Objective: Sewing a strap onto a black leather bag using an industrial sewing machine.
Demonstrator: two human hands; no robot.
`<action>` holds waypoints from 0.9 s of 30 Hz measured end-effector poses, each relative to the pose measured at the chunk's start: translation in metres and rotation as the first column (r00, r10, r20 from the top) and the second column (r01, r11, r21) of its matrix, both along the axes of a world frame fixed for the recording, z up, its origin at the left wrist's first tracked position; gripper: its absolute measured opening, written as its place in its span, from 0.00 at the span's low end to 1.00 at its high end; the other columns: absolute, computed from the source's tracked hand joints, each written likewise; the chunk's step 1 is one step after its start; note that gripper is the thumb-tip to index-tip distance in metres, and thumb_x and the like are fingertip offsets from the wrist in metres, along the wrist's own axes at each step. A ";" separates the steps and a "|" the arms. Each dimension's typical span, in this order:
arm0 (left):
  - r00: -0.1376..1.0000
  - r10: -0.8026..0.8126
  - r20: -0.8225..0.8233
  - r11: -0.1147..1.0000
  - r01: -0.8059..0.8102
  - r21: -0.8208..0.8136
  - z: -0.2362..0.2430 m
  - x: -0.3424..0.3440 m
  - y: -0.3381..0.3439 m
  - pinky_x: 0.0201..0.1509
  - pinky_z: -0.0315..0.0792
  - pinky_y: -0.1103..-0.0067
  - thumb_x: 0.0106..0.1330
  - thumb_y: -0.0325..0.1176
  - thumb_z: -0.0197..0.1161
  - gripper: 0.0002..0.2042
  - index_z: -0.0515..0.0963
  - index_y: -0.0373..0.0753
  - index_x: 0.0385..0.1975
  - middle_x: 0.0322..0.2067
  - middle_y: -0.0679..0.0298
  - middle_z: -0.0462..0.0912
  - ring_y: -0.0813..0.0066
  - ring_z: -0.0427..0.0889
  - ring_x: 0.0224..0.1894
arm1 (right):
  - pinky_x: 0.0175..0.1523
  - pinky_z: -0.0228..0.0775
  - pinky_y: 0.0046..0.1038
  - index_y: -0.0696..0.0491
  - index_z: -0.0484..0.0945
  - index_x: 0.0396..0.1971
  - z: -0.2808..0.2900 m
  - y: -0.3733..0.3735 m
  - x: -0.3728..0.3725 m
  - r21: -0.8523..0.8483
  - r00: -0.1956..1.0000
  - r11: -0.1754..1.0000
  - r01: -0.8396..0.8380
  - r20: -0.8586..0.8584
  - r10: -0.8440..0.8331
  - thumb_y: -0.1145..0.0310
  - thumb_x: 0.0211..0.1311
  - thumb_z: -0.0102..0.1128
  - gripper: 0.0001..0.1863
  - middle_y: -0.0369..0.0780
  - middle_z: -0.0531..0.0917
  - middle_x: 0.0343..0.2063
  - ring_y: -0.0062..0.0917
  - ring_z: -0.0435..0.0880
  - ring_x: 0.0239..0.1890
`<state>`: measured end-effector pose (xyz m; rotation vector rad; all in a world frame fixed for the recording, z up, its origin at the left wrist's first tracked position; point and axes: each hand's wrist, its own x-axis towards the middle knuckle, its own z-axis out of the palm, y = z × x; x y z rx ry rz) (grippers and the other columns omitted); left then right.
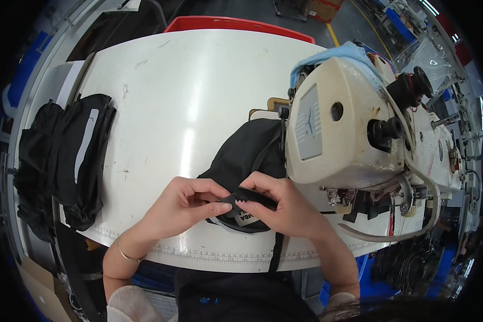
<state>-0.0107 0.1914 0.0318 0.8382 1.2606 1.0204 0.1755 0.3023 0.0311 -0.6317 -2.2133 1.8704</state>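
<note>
My left hand [180, 209] pinches a small dark end of a black fabric piece [247, 147] between thumb and forefinger. Opposite it, almost touching, my right hand [284, 209] pinches a black strip [257, 197] with a fine toothed edge; whether it is zipper tape or webbing I cannot tell. A pale printed label [244, 217] shows on the fabric below my fingers. The fabric lies on the white table, its right side reaching up against the cream sewing machine [338, 118]. A narrow black strap [277, 252] hangs over the table's front edge.
Folded black fabric pieces [75, 155] are stacked at the left edge. A measuring scale [214, 253] runs along the front of the white table [150, 107]. Behind it stands a red bin [236, 23]. A light blue cloth [338, 53] drapes the machine; a pale belt [381, 237] curves out at its front.
</note>
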 end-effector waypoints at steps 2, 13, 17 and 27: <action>0.998 -0.052 -0.020 0.999 0.052 -0.011 0.000 -0.001 0.001 0.32 0.66 0.90 0.62 0.28 0.64 0.05 0.79 0.33 0.33 0.24 0.71 0.79 0.90 0.72 0.27 | 0.29 0.59 0.13 0.58 0.73 0.35 -0.006 0.000 0.001 -0.180 0.999 0.983 0.034 -0.030 -0.040 0.75 0.63 0.57 0.04 0.30 0.75 0.24 0.06 0.69 0.27; 0.994 -0.100 0.032 0.995 0.101 -0.024 0.006 -0.008 0.000 0.35 0.66 0.90 0.62 0.27 0.63 0.04 0.79 0.33 0.32 0.25 0.70 0.80 0.89 0.73 0.29 | 0.28 0.57 0.13 0.57 0.70 0.35 0.001 -0.005 0.000 -0.060 0.999 0.997 0.041 0.033 -0.039 0.76 0.63 0.55 0.04 0.29 0.73 0.24 0.06 0.67 0.26; 0.992 -0.107 0.064 0.994 0.108 -0.020 0.005 -0.010 0.001 0.35 0.67 0.90 0.62 0.26 0.63 0.04 0.80 0.33 0.32 0.26 0.69 0.80 0.89 0.74 0.30 | 0.26 0.55 0.13 0.57 0.70 0.34 -0.004 -0.008 -0.001 -0.004 0.997 0.997 0.077 0.009 -0.077 0.76 0.62 0.56 0.04 0.29 0.73 0.21 0.06 0.66 0.23; 0.995 0.023 -0.095 0.995 -0.014 0.095 0.010 -0.002 -0.004 0.34 0.68 0.89 0.59 0.27 0.65 0.10 0.78 0.32 0.39 0.29 0.68 0.80 0.89 0.74 0.30 | 0.31 0.54 0.15 0.57 0.66 0.55 0.019 -0.041 0.044 -0.255 0.969 0.947 0.198 -0.092 -0.228 0.75 0.64 0.43 0.18 0.31 0.66 0.25 0.10 0.57 0.24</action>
